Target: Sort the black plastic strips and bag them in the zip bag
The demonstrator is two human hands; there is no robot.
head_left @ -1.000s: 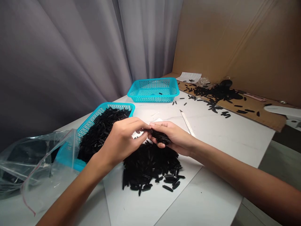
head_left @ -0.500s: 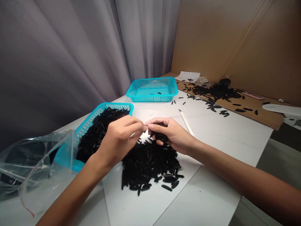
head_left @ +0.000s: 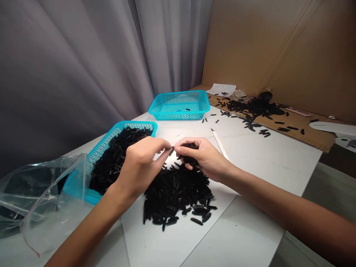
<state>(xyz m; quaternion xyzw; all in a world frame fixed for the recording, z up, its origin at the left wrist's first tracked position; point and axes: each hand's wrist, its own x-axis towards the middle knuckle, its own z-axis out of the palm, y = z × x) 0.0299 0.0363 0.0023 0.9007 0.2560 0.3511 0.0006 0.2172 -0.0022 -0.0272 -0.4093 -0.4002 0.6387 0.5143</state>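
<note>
My left hand (head_left: 144,157) pinches a small, slim black piece (head_left: 171,150) between thumb and fingers, right beside the fingertips of my other hand. Curled round a bunch of black pieces (head_left: 189,154) is my right hand (head_left: 207,157), its thumb and forefinger closed at the tips. Beneath both hands, a loose pile of black elongated pieces (head_left: 178,193) lies on a white sheet (head_left: 178,246). What the pieces are made for cannot be made out. Left of my left hand, a blue perforated basket (head_left: 104,146) is heaped with similar black pieces (head_left: 111,155).
A second blue basket (head_left: 179,115) stands at the back with one black piece inside. More black pieces (head_left: 258,107) are scattered on cardboard (head_left: 306,137) at the right. A white pencil-like stick (head_left: 219,144) lies behind my right hand. A clear plastic bag (head_left: 52,207) sits at the left.
My left fingers have opened slightly and drawn a little away from my right fingertips, showing the black piece between them more clearly. My right hand has stayed almost in place.
</note>
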